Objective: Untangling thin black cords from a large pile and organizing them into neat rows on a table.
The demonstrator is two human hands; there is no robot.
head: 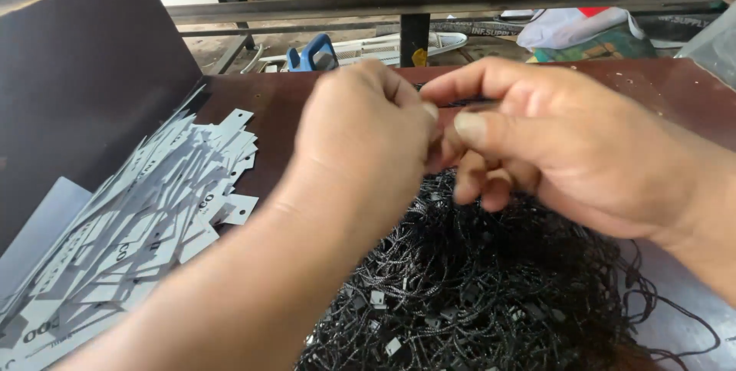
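My left hand (360,137) and my right hand (552,149) meet fingertip to fingertip above a dark brown table (268,103). Between the fingers a thin black string (452,103) is pinched; both hands close on it. Below the hands lies a big tangled heap of black strings (475,287) with small white clips in it. To the left a spread pile of pale grey paper tags (153,202) with punched holes lies on the table.
A dark board (84,80) leans up at the left behind the tags. Beyond the table's far edge are metal rails (429,3), a blue object (313,53) and bags (575,30) on the floor.
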